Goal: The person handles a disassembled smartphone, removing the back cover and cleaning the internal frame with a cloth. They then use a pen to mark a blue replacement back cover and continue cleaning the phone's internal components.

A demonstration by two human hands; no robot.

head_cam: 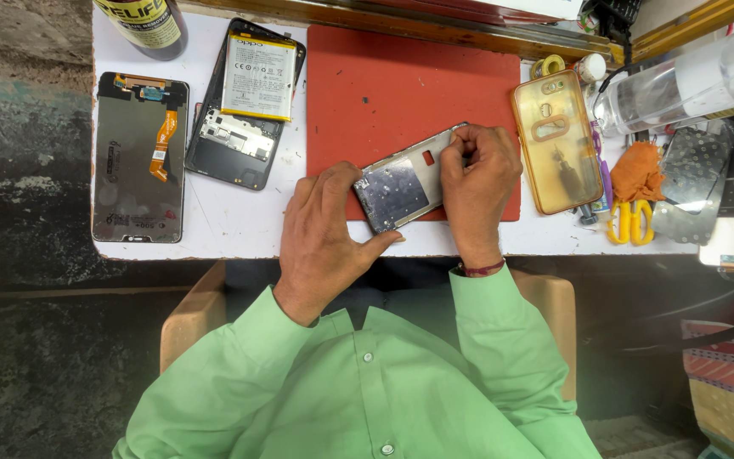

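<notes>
A silver metal phone frame (pixel 403 180) lies tilted on a red work mat (pixel 401 89) near the table's front edge. My left hand (pixel 324 234) grips the frame's near left corner with thumb and fingers. My right hand (pixel 477 183) is curled over the frame's right end, its fingertips pressing on the upper edge. Whether a small tool sits under those fingers is hidden.
On the white table (pixel 231 225): a detached phone screen (pixel 139 157) with orange flex cable at far left, an opened phone body with battery (pixel 250 102), a yellowed clear phone case (pixel 556 140), yellow scissors (pixel 630 223), an orange cloth (pixel 636 170), a clear bottle (pixel 690 81), a dark bottle (pixel 148 25).
</notes>
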